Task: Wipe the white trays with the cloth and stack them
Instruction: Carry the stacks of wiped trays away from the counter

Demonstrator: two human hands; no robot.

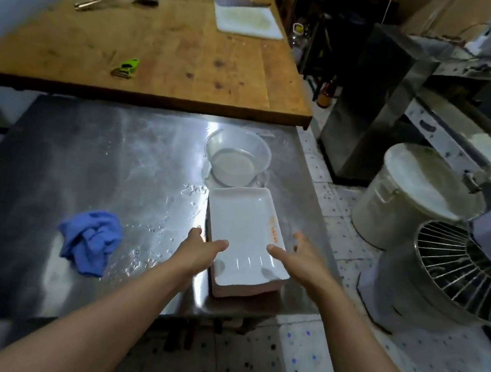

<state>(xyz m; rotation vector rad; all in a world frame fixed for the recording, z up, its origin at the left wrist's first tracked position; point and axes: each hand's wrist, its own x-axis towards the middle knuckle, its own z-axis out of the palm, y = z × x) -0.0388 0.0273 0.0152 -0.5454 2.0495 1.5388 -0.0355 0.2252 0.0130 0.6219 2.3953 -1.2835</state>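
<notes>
On the wet steel counter [98,145], right side, sits a stack of shallow white rectangular trays [243,227]. Left hand [200,251] and right hand [300,256] flank it, fingers open, gripping nothing. Trays likely stiff, light, slippery; grip long rims. Crumpled blue cloth [90,239] lies left.

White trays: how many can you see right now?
2 at least. The top tray sits on a lower tray near the steel table's right edge, between both hands; only the lower one's rim shows, so more may be hidden.
</notes>
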